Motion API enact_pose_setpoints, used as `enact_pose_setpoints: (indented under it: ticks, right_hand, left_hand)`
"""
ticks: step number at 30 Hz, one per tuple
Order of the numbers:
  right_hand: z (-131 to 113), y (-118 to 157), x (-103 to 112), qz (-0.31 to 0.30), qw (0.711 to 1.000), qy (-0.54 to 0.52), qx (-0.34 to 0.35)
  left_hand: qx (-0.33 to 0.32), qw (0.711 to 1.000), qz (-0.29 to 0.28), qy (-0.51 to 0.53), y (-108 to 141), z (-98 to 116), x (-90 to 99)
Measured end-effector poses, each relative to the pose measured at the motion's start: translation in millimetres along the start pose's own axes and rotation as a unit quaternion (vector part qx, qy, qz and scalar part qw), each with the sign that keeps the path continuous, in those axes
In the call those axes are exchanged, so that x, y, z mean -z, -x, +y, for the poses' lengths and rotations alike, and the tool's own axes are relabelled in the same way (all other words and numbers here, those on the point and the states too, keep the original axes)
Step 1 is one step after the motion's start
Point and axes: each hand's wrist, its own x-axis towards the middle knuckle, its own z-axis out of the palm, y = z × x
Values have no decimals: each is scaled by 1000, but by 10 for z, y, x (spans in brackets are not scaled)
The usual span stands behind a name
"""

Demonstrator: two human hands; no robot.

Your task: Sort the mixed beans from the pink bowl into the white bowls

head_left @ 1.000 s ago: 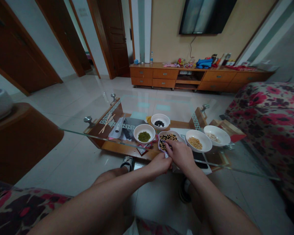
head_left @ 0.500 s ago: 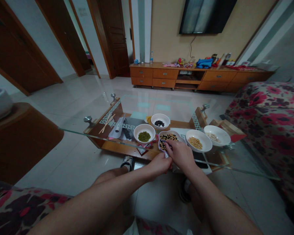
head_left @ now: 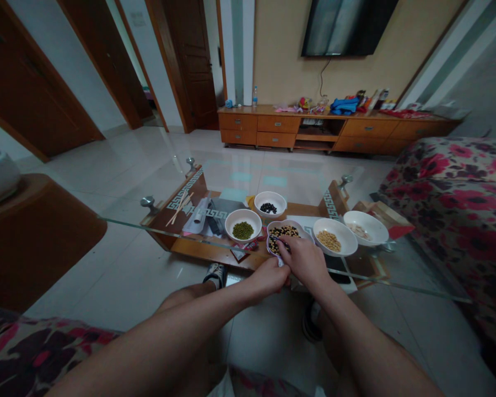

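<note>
A small white dish (head_left: 287,223), oval with its long axis running crosswise and tilted slightly, holds mixed black and yellow beans (head_left: 283,236). It sits on the glass surface (head_left: 136,225), directly before the person. The right hand (head_left: 306,262) curves over the dish, its fingertips (head_left: 281,241) pressed against the near rim. The left hand (head_left: 268,278) is bunched just below, seemingly pinching a pale scrap (head_left: 280,262) at the rim, though that is hard to tell. Smooth white bowls stand nearby: green beans (head_left: 243,231) and black beans (head_left: 268,208) to the left, yellow soybeans (head_left: 329,241) and pale pieces (head_left: 366,229) to the right.
</note>
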Motion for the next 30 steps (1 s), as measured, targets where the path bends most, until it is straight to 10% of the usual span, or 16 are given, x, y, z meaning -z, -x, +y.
enact_pose_setpoints:
  ticks: [30]
  right_hand:
    - [2,0,-6,8,1000,10,10]
  left_hand:
    - [13,1000,13,-11,-15,-29,-6]
